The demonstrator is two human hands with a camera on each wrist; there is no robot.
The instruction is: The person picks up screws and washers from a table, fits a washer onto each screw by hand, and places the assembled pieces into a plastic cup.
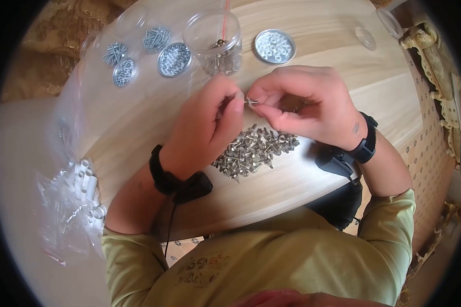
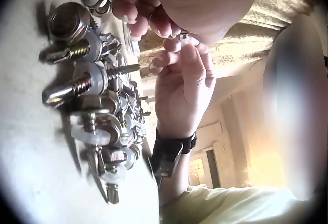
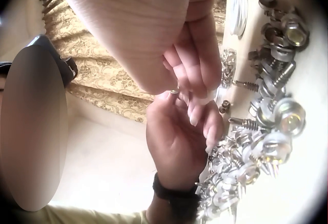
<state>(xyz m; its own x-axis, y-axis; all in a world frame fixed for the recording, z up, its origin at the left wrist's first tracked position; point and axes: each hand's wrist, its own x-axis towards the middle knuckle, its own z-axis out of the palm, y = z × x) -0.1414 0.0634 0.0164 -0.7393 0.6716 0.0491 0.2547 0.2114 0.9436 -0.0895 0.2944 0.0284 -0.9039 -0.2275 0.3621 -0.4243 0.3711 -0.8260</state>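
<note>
Above the table, my left hand [image 1: 205,123] and right hand [image 1: 315,100] meet fingertip to fingertip. Between them they pinch a small self-drilling screw [image 1: 252,102], mostly hidden by the fingers; a whitish bit, like a washer [image 2: 184,37], shows at the fingertips in the left wrist view. Just below the hands lies a heap of hex-head screws [image 1: 251,153], many with translucent white washers round their shanks. The same heap [image 2: 110,101] fills the near side of the left wrist view.
Behind the hands stand a clear plastic jar [image 1: 212,36] with some screws inside and a round lid of white washers [image 1: 275,46]. Further left are two dishes of small metal parts [image 1: 174,60] and two piles of screws [image 1: 156,39]. White plastic tubes [image 1: 84,187] lie by a clear bag [image 1: 61,215].
</note>
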